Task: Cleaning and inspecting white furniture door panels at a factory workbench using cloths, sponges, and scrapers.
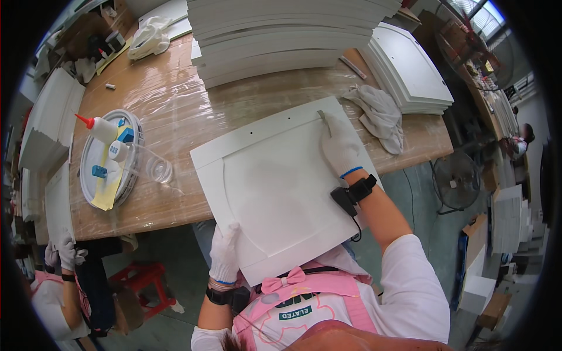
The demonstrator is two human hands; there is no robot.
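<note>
A white cabinet-door-like panel [281, 181] with a recessed middle and two small dark holes near its far edge lies tilted over the table's front edge and against my body. My left hand [225, 253], in a white knit glove, is closed on the panel's near left edge. My right hand [341, 145], gloved too, presses on the panel's far right part with its fingers together. By its fingertips shows a small greyish edge, too small to make out. A crumpled grey-white cloth [379, 117] lies just right of that hand.
Tall stacked white panels [281, 41] stand at the back of the film-covered table [175, 205], with another stack [407, 67] at right. A round lid [88, 175] holds a red-tipped bottle [102, 128]; a clear bottle [143, 161] lies across its rim. A co-worker's gloved hand [67, 254] is at left.
</note>
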